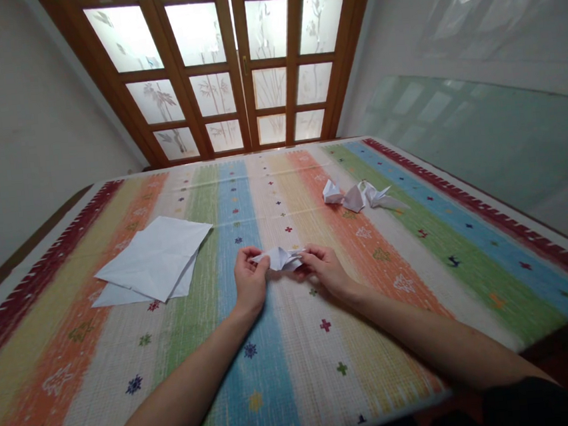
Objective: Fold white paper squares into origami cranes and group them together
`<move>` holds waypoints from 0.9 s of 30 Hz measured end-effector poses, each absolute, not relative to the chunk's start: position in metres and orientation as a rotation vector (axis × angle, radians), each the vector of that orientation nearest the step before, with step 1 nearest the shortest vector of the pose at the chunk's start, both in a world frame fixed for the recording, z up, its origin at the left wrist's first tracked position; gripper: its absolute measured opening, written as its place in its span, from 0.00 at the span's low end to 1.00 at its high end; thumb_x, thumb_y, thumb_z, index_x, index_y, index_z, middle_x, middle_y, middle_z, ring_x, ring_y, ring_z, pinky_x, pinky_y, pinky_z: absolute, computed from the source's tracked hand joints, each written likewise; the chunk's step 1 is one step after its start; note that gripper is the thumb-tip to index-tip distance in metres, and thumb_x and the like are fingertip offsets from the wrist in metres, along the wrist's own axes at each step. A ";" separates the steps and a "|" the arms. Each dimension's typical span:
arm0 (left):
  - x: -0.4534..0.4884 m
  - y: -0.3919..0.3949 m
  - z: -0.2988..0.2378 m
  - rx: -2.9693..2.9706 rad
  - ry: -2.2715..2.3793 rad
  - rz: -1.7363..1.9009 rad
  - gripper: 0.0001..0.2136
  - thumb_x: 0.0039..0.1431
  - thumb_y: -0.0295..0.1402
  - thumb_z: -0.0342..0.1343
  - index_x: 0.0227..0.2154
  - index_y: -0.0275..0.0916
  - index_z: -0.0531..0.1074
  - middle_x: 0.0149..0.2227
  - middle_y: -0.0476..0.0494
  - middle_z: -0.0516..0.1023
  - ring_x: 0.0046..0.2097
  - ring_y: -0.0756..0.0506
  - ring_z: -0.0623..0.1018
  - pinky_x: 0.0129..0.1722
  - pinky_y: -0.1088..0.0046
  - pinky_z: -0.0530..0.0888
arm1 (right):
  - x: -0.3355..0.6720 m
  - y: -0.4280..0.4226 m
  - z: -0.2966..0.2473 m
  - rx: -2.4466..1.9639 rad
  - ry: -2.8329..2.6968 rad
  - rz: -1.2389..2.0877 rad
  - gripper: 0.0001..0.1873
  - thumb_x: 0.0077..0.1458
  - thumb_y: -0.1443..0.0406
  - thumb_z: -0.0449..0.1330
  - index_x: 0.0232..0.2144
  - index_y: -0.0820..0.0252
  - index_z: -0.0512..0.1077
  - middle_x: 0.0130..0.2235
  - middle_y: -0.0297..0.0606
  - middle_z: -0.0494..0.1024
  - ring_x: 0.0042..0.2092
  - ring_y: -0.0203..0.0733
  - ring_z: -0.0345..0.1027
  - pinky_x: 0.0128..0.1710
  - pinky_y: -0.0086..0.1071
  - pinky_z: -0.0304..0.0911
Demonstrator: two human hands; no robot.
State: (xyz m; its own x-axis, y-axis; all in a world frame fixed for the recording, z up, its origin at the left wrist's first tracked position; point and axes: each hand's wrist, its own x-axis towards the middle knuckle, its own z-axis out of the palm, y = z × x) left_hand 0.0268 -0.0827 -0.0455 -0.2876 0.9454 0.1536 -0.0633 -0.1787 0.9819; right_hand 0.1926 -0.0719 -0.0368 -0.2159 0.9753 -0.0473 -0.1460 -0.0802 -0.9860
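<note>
A small folded white paper figure (279, 259) is held between my two hands, over the middle of the striped tablecloth. My left hand (251, 278) pinches its left end, thumb on the near side. At its right end, my right hand (325, 269) grips a thin point between thumb and fingers. The paper has a raised, pointed middle and narrow ends; its exact shape is too small to make out. Some fingertips are hidden behind the paper.
Flat white paper sheets (160, 255) lie overlapped on the left. Several folded paper pieces (357, 196) stand at the back right. The striped tablecloth (197, 355) covers the table. Beyond it are wooden glass-paned doors (237, 70), with a glass panel (477, 134) along the right wall.
</note>
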 end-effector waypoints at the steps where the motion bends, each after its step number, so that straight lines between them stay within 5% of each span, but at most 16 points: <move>1: 0.026 -0.082 -0.047 1.130 1.281 1.575 0.10 0.50 0.33 0.58 0.34 0.39 0.65 0.27 0.53 0.68 0.25 0.52 0.69 0.26 0.77 0.67 | 0.192 -0.072 -0.036 -1.014 -1.213 1.500 0.17 0.45 0.52 0.65 0.21 0.60 0.70 0.21 0.33 0.74 0.22 0.34 0.68 0.23 0.28 0.66; 5: 0.026 -0.087 -0.046 1.431 1.398 1.572 0.07 0.55 0.31 0.54 0.38 0.39 0.70 0.39 0.43 0.72 0.41 0.46 0.74 0.39 0.69 0.73 | 0.192 -0.077 -0.034 -1.003 -1.242 1.528 0.20 0.46 0.50 0.66 0.22 0.60 0.70 0.23 0.36 0.76 0.23 0.35 0.70 0.24 0.29 0.66; 9: 0.029 -0.098 -0.038 1.839 1.342 1.539 0.10 0.55 0.34 0.57 0.40 0.41 0.75 0.51 0.38 0.69 0.55 0.41 0.69 0.54 0.59 0.67 | 0.191 -0.078 -0.037 -0.991 -1.297 1.488 0.19 0.48 0.50 0.65 0.24 0.60 0.71 0.24 0.35 0.75 0.24 0.34 0.68 0.25 0.29 0.66; 18: 0.029 -0.086 -0.043 1.357 1.254 1.377 0.11 0.50 0.37 0.62 0.36 0.38 0.77 0.31 0.46 0.77 0.31 0.48 0.74 0.33 0.72 0.71 | 0.193 -0.079 -0.034 -0.864 -1.750 1.161 0.13 0.56 0.57 0.61 0.25 0.59 0.74 0.37 0.39 0.74 0.41 0.39 0.68 0.44 0.35 0.64; 27: 0.022 -0.078 -0.039 1.117 1.187 1.389 0.14 0.46 0.43 0.64 0.30 0.36 0.79 0.28 0.46 0.80 0.30 0.47 0.76 0.34 0.70 0.73 | 0.190 -0.082 -0.035 -0.841 -1.889 1.218 0.11 0.56 0.58 0.59 0.28 0.58 0.74 0.34 0.38 0.75 0.35 0.38 0.68 0.37 0.32 0.64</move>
